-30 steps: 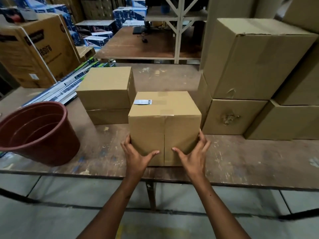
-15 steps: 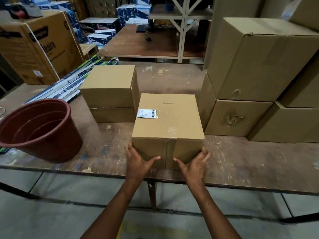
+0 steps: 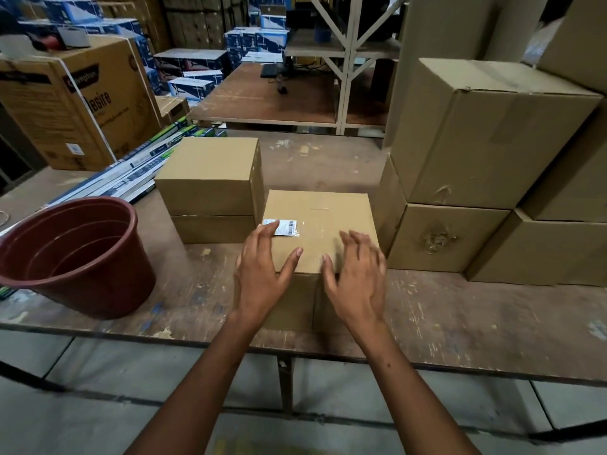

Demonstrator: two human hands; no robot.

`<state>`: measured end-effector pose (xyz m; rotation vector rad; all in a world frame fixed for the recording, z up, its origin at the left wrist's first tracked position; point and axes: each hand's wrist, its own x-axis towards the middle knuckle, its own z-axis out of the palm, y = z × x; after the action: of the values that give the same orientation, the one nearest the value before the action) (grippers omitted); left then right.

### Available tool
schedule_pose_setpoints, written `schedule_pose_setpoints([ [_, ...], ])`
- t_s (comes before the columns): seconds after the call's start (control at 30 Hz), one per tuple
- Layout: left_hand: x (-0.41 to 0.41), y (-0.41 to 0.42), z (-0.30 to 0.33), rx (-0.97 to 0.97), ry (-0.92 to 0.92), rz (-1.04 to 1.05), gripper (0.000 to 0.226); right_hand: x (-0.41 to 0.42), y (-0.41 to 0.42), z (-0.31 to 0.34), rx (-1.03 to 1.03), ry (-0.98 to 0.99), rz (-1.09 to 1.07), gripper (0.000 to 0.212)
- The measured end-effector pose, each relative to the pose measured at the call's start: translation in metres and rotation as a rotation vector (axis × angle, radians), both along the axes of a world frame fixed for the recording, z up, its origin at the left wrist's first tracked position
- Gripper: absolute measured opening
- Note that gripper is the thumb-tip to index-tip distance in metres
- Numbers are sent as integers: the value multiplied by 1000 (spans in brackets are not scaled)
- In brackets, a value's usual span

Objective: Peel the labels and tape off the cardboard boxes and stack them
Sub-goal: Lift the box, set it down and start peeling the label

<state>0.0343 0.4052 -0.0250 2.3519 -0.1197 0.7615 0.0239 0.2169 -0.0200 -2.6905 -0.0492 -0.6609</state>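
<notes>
A small cardboard box (image 3: 323,211) stands near the front edge of the wooden table (image 3: 460,310). A white barcode label (image 3: 286,227) sticks to the left part of its top, with clear tape (image 3: 320,231) running across beside it. My left hand (image 3: 262,270) lies over the box's front left corner, fingers spread, fingertips at the label's left end. My right hand (image 3: 358,274) hovers over the front right of the top, fingers loosely spread, holding nothing. A stack of two plain boxes (image 3: 210,188) stands just behind on the left.
A reddish-brown plastic bucket (image 3: 78,254) lies tilted at the table's left. Large stacked cardboard boxes (image 3: 486,133) fill the right side. Long flat packages (image 3: 131,172) and a big printed carton (image 3: 75,103) sit at the back left. Another table (image 3: 272,96) stands behind.
Both hands rose from the box's front face to its top. The left fingertips now reach the label; the box tipped back flat on the table.
</notes>
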Motion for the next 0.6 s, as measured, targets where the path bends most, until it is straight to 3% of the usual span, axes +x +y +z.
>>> schedule_pose_setpoints([
  [0.1, 13, 3, -1, 89, 95, -10, 63, 12, 13, 7, -110, 100, 141, 51],
  [0.3, 17, 9, -8, 177, 162, -22, 58, 32, 25, 16, -117, 179, 392, 47],
  [0.47, 16, 17, -11, 58, 191, -33, 54, 53, 37, 21, -159, 184, 510, 45],
  [0.6, 13, 20, -12, -80, 278, 17, 69, 71, 48, 29, -150, 196, 451, 47],
])
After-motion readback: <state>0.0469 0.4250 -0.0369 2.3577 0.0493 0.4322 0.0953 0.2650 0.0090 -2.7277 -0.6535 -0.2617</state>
